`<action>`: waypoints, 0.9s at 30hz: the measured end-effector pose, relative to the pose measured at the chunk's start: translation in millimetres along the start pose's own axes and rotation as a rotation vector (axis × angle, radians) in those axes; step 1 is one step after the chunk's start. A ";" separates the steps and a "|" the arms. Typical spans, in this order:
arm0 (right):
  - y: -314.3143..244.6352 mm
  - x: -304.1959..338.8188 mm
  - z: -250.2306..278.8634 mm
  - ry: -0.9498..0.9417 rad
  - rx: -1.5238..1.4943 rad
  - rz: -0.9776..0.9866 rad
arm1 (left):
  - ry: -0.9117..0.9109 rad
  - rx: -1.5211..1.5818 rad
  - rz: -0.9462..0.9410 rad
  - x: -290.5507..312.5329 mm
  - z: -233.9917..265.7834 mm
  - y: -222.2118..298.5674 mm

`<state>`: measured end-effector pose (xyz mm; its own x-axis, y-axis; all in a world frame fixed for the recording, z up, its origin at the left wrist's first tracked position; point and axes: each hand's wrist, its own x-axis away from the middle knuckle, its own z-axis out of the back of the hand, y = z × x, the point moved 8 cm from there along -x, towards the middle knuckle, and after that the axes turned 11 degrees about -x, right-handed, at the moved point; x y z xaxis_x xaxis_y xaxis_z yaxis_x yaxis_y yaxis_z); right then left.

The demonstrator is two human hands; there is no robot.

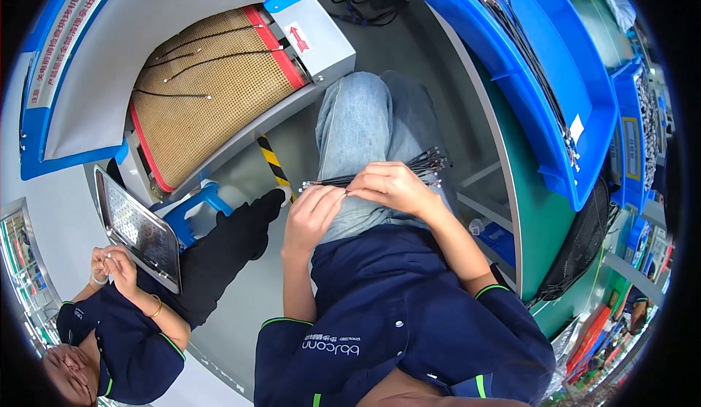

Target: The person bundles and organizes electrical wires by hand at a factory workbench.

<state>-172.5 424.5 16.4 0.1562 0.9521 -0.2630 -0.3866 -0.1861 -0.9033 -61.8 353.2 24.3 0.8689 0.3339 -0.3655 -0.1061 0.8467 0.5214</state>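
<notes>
A bundle of thin black cables [429, 161] with small pale connectors at the ends lies across my lap, over my jeans. My left hand [314, 217] and my right hand [392, 188] meet just in front of it. Thumb and fingers of each are pinched together, with the fingertips almost touching. Between them is a thin dark piece that looks like one of these cables; the fingers cover most of it. The bundle passes behind the right hand, and its left ends stick out past the left fingertips.
On my left, a conveyor machine carries several black cables on its brown mesh belt [212, 118]. Nearby, a seated co-worker holds a small thing above a metal tray [139, 224]. A blue bin [558, 78] of cables stands on the green table [537, 246] to my right.
</notes>
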 end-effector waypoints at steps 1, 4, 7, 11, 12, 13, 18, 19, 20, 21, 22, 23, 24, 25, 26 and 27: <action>-0.2 0.6 -0.3 0.000 0.004 -0.003 | 0.015 -0.004 -0.009 0.6 0.1 1.0; -3.4 1.5 0.4 0.035 -0.015 -0.002 | 0.063 0.016 0.032 1.7 1.0 0.8; -2.1 2.2 -0.7 0.026 -0.042 -0.012 | 0.068 0.038 0.036 -2.2 4.3 3.2; -1.4 4.4 9.5 0.041 -0.080 -0.039 | 0.049 0.031 0.065 -2.7 7.6 -1.8; -1.0 5.5 9.0 0.023 -0.075 -0.052 | 0.048 0.037 0.054 -3.6 7.8 -0.7; 2.0 7.4 8.4 0.008 -0.070 -0.073 | 0.043 0.049 0.042 -4.0 5.1 -0.3; 5.4 10.9 10.9 0.025 -0.100 -0.073 | 0.043 0.059 0.055 -3.3 -0.6 0.0; 7.2 11.3 11.4 0.033 -0.131 -0.100 | 0.055 0.047 0.049 -4.5 0.6 0.1; 9.2 12.0 12.7 0.042 -0.161 -0.128 | 0.054 0.048 0.045 -5.3 0.4 -0.4; 9.7 12.9 15.5 0.046 -0.159 -0.129 | 0.036 0.040 0.067 -5.9 -1.4 -3.2; 11.6 13.6 20.4 0.054 -0.140 -0.141 | 0.019 0.031 0.091 -6.7 -2.5 -6.3; 13.7 14.7 26.6 0.062 -0.119 -0.153 | 0.018 0.032 0.087 -6.5 -0.5 -7.7; 14.8 16.8 35.5 0.059 -0.063 -0.143 | 0.028 -0.001 0.128 -4.3 4.5 -13.4; 15.8 19.5 47.2 0.056 -0.004 -0.135 | 0.039 -0.030 0.167 -2.6 9.0 -19.3; 15.6 21.4 58.8 0.071 0.064 -0.146 | 0.035 -0.034 0.221 1.3 11.4 -27.4; 20.4 26.9 69.2 0.082 0.118 -0.176 | 0.055 -0.048 0.254 3.2 15.7 -32.7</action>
<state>-239.1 463.2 14.3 0.3024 0.9435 -0.1357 -0.4494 0.0156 -0.8932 -48.0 320.0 18.1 0.7836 0.5597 -0.2696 -0.3416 0.7506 0.5656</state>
